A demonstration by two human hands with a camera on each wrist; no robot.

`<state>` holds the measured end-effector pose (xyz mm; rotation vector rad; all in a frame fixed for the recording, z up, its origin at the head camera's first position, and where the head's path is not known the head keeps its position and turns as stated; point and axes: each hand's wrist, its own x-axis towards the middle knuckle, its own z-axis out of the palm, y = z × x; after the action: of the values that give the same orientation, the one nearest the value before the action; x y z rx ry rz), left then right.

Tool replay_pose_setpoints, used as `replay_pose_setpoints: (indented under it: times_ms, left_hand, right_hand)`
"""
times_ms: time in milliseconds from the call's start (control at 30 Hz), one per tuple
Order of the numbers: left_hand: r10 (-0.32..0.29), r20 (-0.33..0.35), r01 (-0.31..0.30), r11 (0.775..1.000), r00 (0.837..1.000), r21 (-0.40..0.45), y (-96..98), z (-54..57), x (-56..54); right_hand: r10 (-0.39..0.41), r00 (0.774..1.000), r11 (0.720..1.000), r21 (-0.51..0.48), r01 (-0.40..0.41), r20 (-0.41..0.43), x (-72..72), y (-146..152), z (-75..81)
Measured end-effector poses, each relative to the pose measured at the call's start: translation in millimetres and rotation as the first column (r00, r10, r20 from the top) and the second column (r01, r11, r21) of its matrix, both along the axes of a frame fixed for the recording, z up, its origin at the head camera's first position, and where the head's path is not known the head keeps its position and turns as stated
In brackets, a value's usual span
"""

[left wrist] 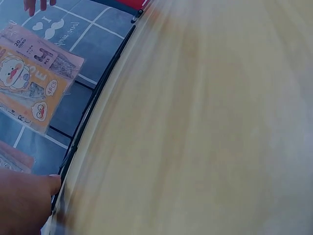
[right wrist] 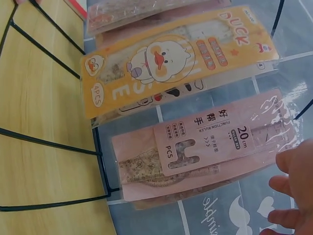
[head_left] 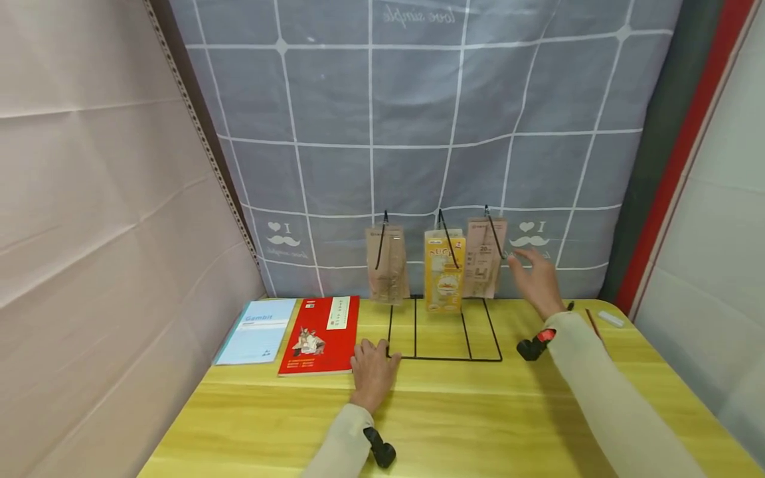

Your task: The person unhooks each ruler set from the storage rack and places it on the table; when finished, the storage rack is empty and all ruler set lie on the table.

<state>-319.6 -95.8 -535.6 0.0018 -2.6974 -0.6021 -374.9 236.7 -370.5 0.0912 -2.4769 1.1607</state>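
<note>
Three wire hooks of a black display rack [head_left: 445,359] hold hanging ruler packs. A pink ruler set [head_left: 483,259] hangs on the right, a yellow-orange duck ruler set [head_left: 445,275] in the middle, and another pink pack [head_left: 387,265] on the left. My right hand [head_left: 536,282] is raised beside the right-hand pack, fingers loosely spread and holding nothing; in the right wrist view its fingertips [right wrist: 281,183] are close to the plastic sleeve's top end. Down at the rack's front left corner, my left hand [head_left: 373,373] rests with its thumb [left wrist: 53,183] against the wire.
Left of the rack lie a red book [head_left: 323,335] and a pale blue Gambit notebook [head_left: 257,332]. On the right of the wooden table [head_left: 454,418] are a white eraser [head_left: 611,319] and a thin reddish pencil [head_left: 594,325]. A grey checked cloth [head_left: 335,172] hangs behind.
</note>
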Motion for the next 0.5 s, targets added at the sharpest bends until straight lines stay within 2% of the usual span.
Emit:
replay_pose_setpoints:
  times_ms: [267, 500]
  left_hand:
    - [0.009, -0.002, -0.009, 1.0, 1.0, -0.025, 0.9, -1.0, -1.1]
    - [0.013, -0.011, -0.013, 0.999, 1.0, -0.037, 0.3, 0.0, 0.4]
  right_hand:
    - [-0.055, 0.998, 0.998, -0.013, 0.054, -0.036, -24.0, 1, 1.5]
    - [-0.045, 0.998, 0.999, -0.015, 0.044, -0.047, -38.6, 2, 2.6]
